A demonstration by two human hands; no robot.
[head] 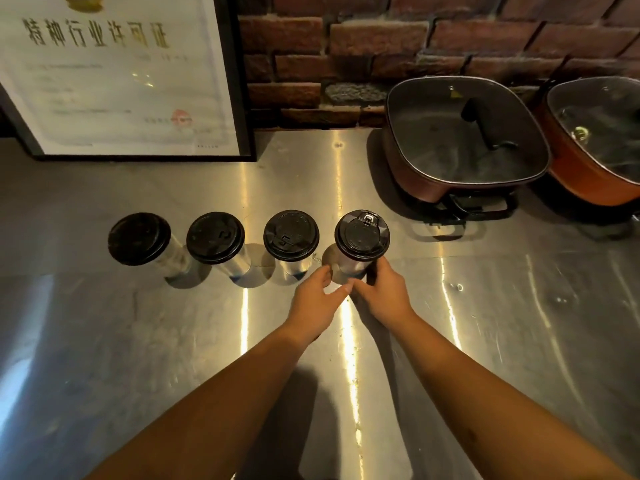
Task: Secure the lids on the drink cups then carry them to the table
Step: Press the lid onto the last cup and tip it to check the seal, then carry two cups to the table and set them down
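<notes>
Four drink cups stand in a row across the middle of the steel table, all upright, each with a black lid on. Both hands are at the rightmost cup, down at its lower wall.

Right hand: fingers curled round the right side of the cup's base, thumb toward the front. It has hold of the cup. Left hand: fingers loosely bent, tips touching or just short of the cup's left side; cannot tell whether it really grips. It holds nothing else.

Judgement on the step: this cup is being steadied so that its lid can be pressed home. To do it well, keep one hand low on the wall without squeezing, since a thin wall may flex and push liquid up. Bring the other hand on top and press round the rim in turn, not only at the centre. Check that the rim bead sits level all the way round.

Appearance: the rightmost lid has a raised sip flap at its far edge, which looks unlatched. The second cup from the right and third cup from the right have flat lids with a small moulded mark. The leftmost cup has a plain lid. The cup walls look clear or silvery and reflect the table.

Two electric pots sit toward the far right corner, the nearer pot well apart from the row.
</notes>
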